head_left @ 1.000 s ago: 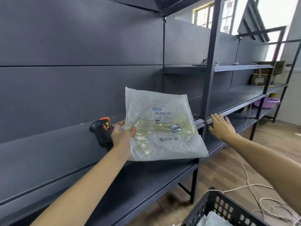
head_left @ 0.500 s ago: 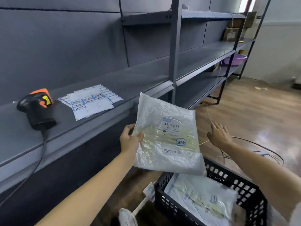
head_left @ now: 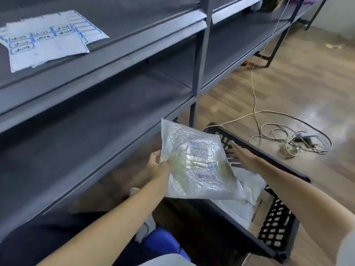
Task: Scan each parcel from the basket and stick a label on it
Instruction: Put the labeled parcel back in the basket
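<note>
My left hand (head_left: 160, 167) pinches the left edge of a clear plastic parcel (head_left: 196, 169), which bears a barcode sticker and a small blue-framed label. The parcel hangs over the near left corner of a black slatted basket (head_left: 276, 221) on the floor. My right hand (head_left: 241, 157) reaches into the basket with fingers spread and straight, holding nothing, just right of the parcel. More pale parcels (head_left: 247, 189) lie in the basket, partly hidden under the held one. Label sheets (head_left: 48, 39) with blue-framed stickers lie on the grey shelf at upper left. The scanner is out of view.
Grey metal shelving (head_left: 115, 89) runs along the left, with an upright post (head_left: 198, 73) just behind the basket. A tangle of pale cable (head_left: 292, 139) lies on the wooden floor to the right. A blue object (head_left: 163, 244) sits near my legs.
My view has tilted down, so the scanner has left the frame. My left hand has lowered the parcel over the basket, and my right hand has moved in over the basket.
</note>
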A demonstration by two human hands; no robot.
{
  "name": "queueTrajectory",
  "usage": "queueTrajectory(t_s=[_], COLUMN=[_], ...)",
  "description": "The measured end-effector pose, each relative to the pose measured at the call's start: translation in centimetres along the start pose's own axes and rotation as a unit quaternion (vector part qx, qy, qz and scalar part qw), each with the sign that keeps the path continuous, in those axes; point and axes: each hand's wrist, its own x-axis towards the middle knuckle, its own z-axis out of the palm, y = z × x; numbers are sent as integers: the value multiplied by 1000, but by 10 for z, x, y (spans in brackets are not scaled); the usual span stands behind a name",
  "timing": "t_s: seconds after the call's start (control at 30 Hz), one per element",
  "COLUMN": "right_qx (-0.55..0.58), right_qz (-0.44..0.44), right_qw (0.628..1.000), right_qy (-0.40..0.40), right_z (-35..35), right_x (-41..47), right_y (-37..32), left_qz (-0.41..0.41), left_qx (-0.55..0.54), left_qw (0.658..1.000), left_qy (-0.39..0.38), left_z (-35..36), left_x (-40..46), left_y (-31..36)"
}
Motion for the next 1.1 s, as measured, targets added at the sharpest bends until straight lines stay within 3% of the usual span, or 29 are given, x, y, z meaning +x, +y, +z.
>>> queueTrajectory(t_s=[0.1, 0.27, 0.37, 0.47, 0.6, 0.67, 0.77, 0.83, 1.03, 1.1], right_qx=[22, 23, 25, 12, -17, -48, -143, -178, -246, -281], right_qz=[21, 33, -17, -100, -156, -143, -115, -105, -119, -111], right_qw=[990, 983, 987, 992, 987, 988, 982, 978, 962, 953], right_qy=[-140, -181, -158, -75, -26, -20, 40, 22, -7, 21], right_z=[4, -9, -23, -55, -114, -130, -128, -112, -29, -8], right_x=[7, 28, 26, 23, 18, 18, 36, 50, 71, 83], right_y=[5, 15, 5, -21, -56, -61, -51, -38, -1, 8], left_qz=[-34, -74, -57, -9, 29, 85, 194, 230, 269, 274], left_qx=[1, -27, -5, 56, 174, 287, 466, 531, 606, 621], left_qw=[999, 997, 997, 993, 979, 949, 859, 812, 745, 731], left_qy=[17, 1, -44, -102, -106, -100, -83, -75, -73, -68], left_z=[9, 23, 28, 26, 9, -2, -18, -26, -39, -41], left_x=[4, 14, 21, 33, 58, 67, 81, 88, 89, 91], left_y=[-16, -27, -35, -43, -49, -46, -42, -45, -59, -63])
